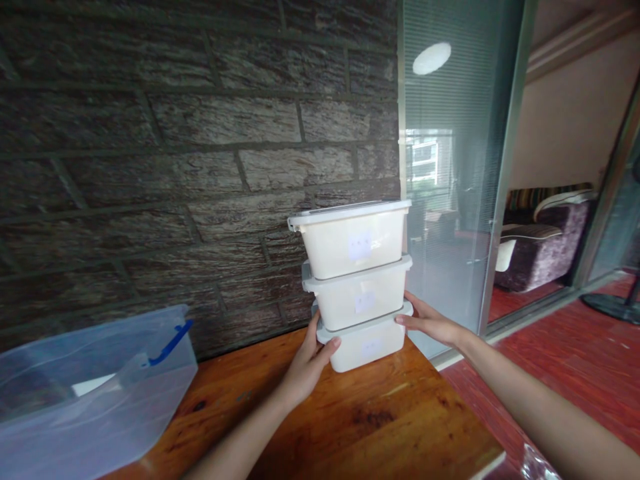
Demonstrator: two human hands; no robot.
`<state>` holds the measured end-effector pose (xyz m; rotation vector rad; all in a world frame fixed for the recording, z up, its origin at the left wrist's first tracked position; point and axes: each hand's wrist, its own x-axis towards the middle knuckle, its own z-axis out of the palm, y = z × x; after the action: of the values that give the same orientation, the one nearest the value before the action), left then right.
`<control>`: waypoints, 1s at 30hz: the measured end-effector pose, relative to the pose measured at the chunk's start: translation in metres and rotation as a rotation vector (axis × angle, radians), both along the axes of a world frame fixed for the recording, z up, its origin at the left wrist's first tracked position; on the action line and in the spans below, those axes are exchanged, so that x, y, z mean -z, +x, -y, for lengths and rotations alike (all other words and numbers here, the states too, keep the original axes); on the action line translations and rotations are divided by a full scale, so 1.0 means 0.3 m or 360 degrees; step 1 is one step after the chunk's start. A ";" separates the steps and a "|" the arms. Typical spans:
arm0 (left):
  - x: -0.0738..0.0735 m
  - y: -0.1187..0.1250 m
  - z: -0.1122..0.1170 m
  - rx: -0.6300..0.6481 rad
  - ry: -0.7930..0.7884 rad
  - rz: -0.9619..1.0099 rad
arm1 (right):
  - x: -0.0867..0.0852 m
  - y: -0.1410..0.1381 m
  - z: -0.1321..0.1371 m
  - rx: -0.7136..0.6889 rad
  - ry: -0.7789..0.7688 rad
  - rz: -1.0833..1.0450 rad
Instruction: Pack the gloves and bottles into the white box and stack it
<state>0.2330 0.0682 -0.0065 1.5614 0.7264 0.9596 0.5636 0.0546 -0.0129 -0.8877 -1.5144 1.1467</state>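
Observation:
Three white plastic storage boxes with grey lids stand stacked near the far right corner of the wooden table. The top box (330, 247), middle box (335, 307) and bottom box (345, 355) each carry a small pale label on the front. My left hand (310, 363) grips the left end of the bottom box, its thumb on the lid's front edge. On the opposite end my right hand (430, 321) holds the same box, thumb over the lid rim. The other fingers of both hands are partly hidden behind the box ends.
A large clear plastic bin (100, 420) with a blue handle sits at the table's left, a white piece inside it. Behind rises a dark stone wall (200, 133). Right of the wooden table (380, 427) are a glass door (445, 267), a sofa (555, 253) and red flooring.

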 end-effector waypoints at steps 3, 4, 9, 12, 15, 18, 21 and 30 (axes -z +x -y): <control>0.003 0.002 -0.015 -0.0012 -0.0009 0.0003 | -0.003 -0.002 -0.009 0.0024 -0.0040 0.0009; 0.005 0.002 -0.022 -0.0019 -0.0014 0.0002 | -0.002 -0.001 -0.014 0.0037 -0.0048 0.0013; 0.022 0.001 -0.050 -0.0034 -0.0026 0.0016 | 0.011 0.007 -0.050 0.0095 -0.0055 0.0024; 0.030 0.002 -0.060 -0.0035 -0.0026 0.0059 | 0.014 0.006 -0.067 0.0093 -0.0065 0.0016; 0.031 0.003 -0.070 -0.0045 -0.0023 0.0054 | 0.013 0.003 -0.077 0.0085 -0.0083 0.0007; 0.030 0.001 -0.084 -0.0043 -0.0006 0.0051 | 0.013 0.003 -0.083 0.0074 -0.0102 0.0004; 0.036 -0.003 -0.101 -0.0032 0.0021 0.0055 | 0.018 0.006 -0.092 0.0070 -0.0121 0.0006; 0.061 -0.002 -0.137 -0.0056 0.0101 0.0076 | 0.034 0.009 -0.133 0.0080 -0.0119 0.0048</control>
<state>0.2324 0.1093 -0.0248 1.5803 0.6978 1.0513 0.5661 0.0945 -0.0231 -0.9926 -1.4735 1.1640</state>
